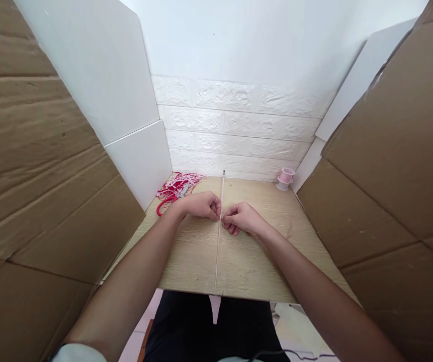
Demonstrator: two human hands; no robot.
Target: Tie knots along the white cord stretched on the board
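Note:
A thin pale cord (217, 261) runs taut down the middle of the wooden table, from a small dark nail (224, 172) at the back to the front edge. Its upper stretch looks thicker, like braiding. My left hand (204, 205) is closed, thumb and fingertips pinched at the cord from the left. From the other side my right hand (241, 218) pinches at the same spot, its lower fingers curled. A short loose strand seems to hang by the right fingertips; its exact path is too fine to tell. The two hands almost touch.
Red-handled scissors (168, 203) lie on a heap of red, pink and white cords (180, 183) at back left. Two stacked thread spools (285, 178) stand at back right. Cardboard panels (50, 151) flank the table (254, 271); a pale pink pointed piece (215, 307) hangs at its front edge.

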